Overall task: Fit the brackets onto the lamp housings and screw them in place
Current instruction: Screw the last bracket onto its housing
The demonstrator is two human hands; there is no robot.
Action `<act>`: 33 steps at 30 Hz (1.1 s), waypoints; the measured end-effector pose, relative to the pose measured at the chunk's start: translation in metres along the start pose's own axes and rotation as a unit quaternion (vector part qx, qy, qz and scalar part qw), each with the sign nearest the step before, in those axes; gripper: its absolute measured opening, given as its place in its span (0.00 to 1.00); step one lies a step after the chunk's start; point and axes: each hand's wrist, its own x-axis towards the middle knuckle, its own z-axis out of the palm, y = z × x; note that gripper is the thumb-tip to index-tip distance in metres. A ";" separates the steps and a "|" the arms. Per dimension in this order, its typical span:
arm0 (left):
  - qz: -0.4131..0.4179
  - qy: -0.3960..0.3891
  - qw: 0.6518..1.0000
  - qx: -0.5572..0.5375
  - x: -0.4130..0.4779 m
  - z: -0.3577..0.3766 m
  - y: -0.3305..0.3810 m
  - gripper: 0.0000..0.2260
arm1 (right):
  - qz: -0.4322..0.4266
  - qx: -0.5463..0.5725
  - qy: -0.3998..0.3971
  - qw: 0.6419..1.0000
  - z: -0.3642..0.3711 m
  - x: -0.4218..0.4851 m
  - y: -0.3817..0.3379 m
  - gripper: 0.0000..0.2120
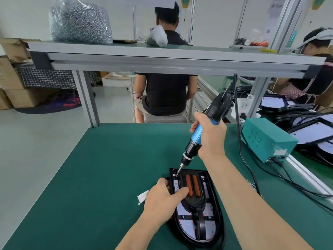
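A black lamp housing [217,216] lies on the green mat, its white inner board facing up. On it sits a black bracket [195,201] with two orange strips. My left hand [163,200] rests on the housing's left edge, with a finger pressing the bracket down. My right hand [210,136] grips a blue and black electric screwdriver [203,131]. Its bit tip touches the housing's far left corner, where a screw head is too small to make out.
A teal power box [266,139] stands at the right with black cables trailing toward me. More lamp housings [310,130] are stacked beyond it. A bag of screws [79,22] sits on the overhead shelf. A white scrap [143,196] lies left of my hand. Two people sit behind.
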 end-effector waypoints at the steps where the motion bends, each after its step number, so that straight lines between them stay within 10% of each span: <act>1: -0.001 0.000 1.000 0.000 0.000 0.000 0.000 0.22 | 0.000 0.000 -0.002 1.000 0.000 0.001 0.001 0.08; 33: -0.007 -0.003 1.000 0.001 0.003 0.002 -0.001 0.28 | -0.050 -0.057 -0.176 0.981 0.004 -0.014 0.009 0.12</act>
